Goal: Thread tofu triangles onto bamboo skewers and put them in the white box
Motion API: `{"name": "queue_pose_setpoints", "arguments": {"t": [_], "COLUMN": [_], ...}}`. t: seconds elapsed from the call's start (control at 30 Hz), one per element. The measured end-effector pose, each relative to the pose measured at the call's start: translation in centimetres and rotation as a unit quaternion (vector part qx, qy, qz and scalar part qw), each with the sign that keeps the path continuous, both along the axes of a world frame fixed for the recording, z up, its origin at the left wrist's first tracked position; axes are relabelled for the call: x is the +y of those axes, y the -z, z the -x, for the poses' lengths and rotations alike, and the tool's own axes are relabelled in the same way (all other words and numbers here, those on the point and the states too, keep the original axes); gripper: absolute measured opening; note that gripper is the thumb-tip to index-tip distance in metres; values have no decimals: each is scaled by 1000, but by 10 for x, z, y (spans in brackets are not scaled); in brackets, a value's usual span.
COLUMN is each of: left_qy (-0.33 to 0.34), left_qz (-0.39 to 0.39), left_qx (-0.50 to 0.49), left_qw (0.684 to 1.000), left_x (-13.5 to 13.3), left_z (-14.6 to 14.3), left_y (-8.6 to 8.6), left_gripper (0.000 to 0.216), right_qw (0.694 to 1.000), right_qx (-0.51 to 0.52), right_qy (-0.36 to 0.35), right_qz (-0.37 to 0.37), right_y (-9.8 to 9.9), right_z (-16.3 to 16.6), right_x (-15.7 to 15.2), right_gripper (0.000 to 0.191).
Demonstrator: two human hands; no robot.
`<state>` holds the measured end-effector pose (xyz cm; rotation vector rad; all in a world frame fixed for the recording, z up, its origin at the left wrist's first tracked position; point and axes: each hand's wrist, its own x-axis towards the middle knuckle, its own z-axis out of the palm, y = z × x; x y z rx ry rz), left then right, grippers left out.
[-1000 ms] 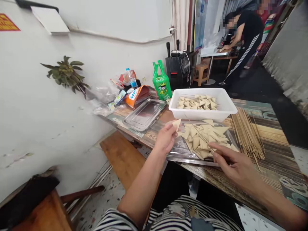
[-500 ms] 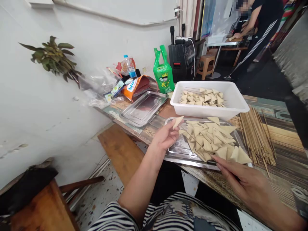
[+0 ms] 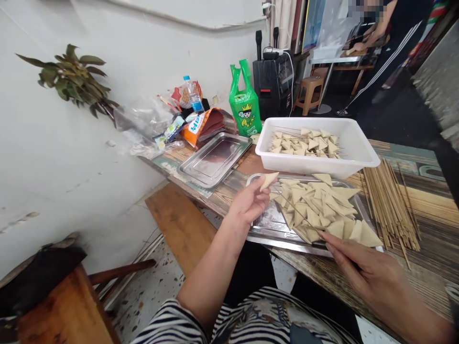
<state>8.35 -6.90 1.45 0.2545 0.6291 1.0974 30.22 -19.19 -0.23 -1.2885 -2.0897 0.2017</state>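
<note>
Pale beige, flat triangular pieces (image 3: 328, 208) are heaped loose in a shiny rectangular metal tray (image 3: 267, 224), so a fair bit looks left to do. One piece is pinched by the left hand (image 3: 249, 200), thumb and fingers closed on it, above the tray's far left corner. A thin brown skewer (image 3: 299, 210) is gripped near its end by the right hand (image 3: 369, 267), fingertips shut tight; whether the piece is touched by the tip can't be told. Just behind, a decent batch is already laid, sticks and all, in a white rectangular plastic tub (image 3: 311, 166). Plenty of tan wooden sticks (image 3: 392, 210) are piled to the right. What's kept in the bright green plastic bag (image 3: 245, 114) can't be seen.
</note>
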Motion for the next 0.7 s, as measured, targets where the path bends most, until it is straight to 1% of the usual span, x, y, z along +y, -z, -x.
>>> {"name": "queue_pose_setpoints", "arguments": {"t": [0.23, 0.43, 0.57, 0.7], "left_qy": [-12, -11, -20, -12], "left_qz": [-38, -15, -33, -44], "left_qx": [34, 64, 74, 82], "left_qw": [999, 998, 997, 996], "left_x": [-4, -7, -12, -13], "left_z": [0, -7, -9, -9], "left_y": [2, -1, -3, -4], "left_gripper": [9, 8, 11, 19], "right_qw": [1000, 1000, 999, 999], "right_qx": [6, 18, 30, 44], "right_qy": [-6, 1, 18, 21], "right_qz": [4, 6, -6, -15], "right_y": [-2, -6, -8, -5], "right_z": [2, 7, 13, 14], "right_x": [-2, -2, -4, -7], "right_gripper": [31, 28, 26, 29]}}
